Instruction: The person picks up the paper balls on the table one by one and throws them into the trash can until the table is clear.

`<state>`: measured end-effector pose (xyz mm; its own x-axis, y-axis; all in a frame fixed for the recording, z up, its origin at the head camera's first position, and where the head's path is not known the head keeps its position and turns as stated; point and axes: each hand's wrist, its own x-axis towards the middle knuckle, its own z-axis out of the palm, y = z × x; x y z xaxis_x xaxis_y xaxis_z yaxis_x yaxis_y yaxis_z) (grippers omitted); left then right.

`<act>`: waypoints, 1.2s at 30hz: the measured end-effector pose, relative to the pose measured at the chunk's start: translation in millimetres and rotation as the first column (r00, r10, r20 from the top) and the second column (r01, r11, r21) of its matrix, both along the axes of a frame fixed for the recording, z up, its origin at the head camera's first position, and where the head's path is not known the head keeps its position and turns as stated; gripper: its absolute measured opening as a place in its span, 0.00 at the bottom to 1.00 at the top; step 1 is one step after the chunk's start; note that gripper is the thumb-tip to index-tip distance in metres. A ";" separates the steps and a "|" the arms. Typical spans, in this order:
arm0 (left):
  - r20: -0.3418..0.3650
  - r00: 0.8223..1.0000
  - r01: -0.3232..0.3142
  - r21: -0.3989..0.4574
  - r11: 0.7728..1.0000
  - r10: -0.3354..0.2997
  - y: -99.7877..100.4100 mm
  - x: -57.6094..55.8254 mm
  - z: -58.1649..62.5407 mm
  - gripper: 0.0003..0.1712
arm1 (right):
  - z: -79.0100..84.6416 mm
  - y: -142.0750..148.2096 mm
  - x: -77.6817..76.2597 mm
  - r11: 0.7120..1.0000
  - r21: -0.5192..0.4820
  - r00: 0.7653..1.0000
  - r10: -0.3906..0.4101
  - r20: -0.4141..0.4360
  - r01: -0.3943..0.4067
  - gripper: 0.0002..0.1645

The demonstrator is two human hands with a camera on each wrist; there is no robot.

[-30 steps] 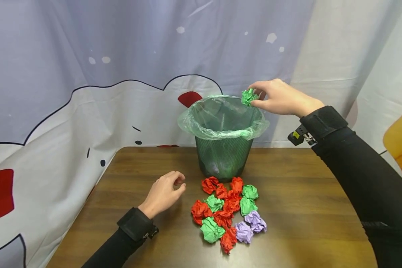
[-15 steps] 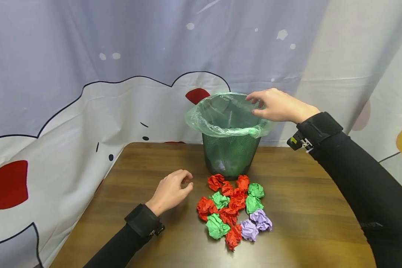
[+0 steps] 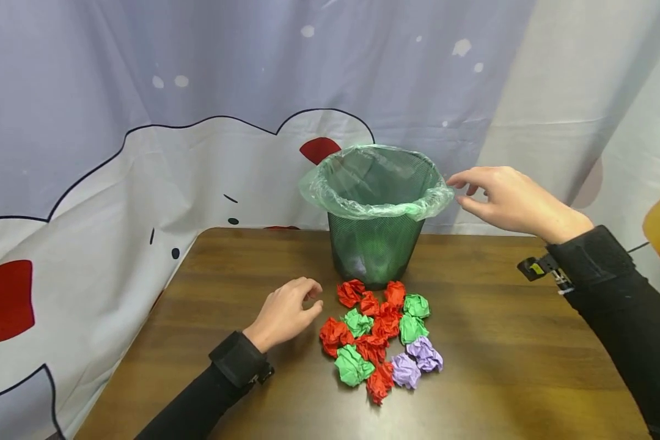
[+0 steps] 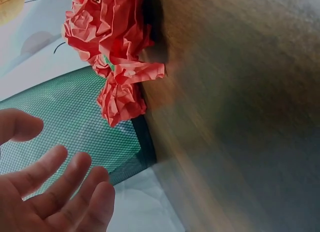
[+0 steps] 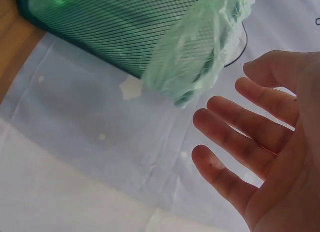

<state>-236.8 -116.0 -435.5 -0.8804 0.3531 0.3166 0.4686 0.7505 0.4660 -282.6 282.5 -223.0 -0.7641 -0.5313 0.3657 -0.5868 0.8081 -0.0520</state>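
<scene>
A mesh wastebasket stands at the back of the table, lined with a thin green plastic bag folded over its rim. My right hand hovers just right of that rim, fingers loosely bent, holding nothing; the right wrist view shows its bare palm. In front of the basket lies a cluster of crumpled paper balls: several red ones, several green ones and two purple ones. Left of the cluster, my left hand is held above the table with relaxed fingers and nothing in it.
The wooden table extends on both sides of the paper balls. Behind it hangs a printed curtain, close to the basket's back. Something pale shows through the mesh near the basket's bottom.
A second ago my right hand pinched a green paper ball at the basket's rim; the ball has left the hand. The hand has since moved right and lower. My left hand stays nearly still.
</scene>
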 end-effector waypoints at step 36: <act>0.165 0.940 0.324 -0.150 0.934 -0.299 11.3 3.9 -11.8 0.28 | -162.0 36.8 81.2 0.995 -0.090 0.995 -0.023 0.100 0.032 0.18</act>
<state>-232.9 -104.7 -447.2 -0.7476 0.6548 0.1105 0.6324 0.6513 0.4193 -201.4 319.3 -385.1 -0.8130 -0.4773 0.3334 -0.5524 0.8132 -0.1829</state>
